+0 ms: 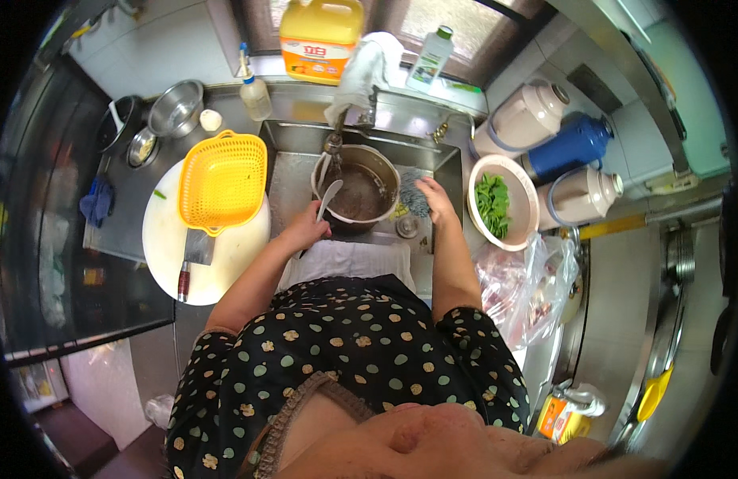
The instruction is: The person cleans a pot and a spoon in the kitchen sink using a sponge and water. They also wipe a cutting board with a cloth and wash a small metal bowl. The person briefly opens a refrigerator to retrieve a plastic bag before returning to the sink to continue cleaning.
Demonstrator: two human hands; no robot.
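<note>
My left hand [307, 229] is closed around a pale spoon or spatula [329, 196], held upright at the near left rim of a metal pot [369, 190]. The pot stands in the steel sink [290, 179], below the faucet [333, 143], with a little dark liquid or residue at its bottom. Right of the pot, my right hand [433, 199] grips a grey scouring pad [413, 193]. Green scraps lie between pot and pad, near the sink drain [407, 227]. A white cloth [351, 261] lies along the sink's front edge.
Left, a yellow plastic basket [224, 182] and a cleaver [199, 248] rest on a round cutting board [159, 251]. Right stand a bowl of leafy greens [493, 206], a plastic bag of meat [519, 287] and several thermos flasks [568, 146]. Metal bowls [176, 109] sit back left.
</note>
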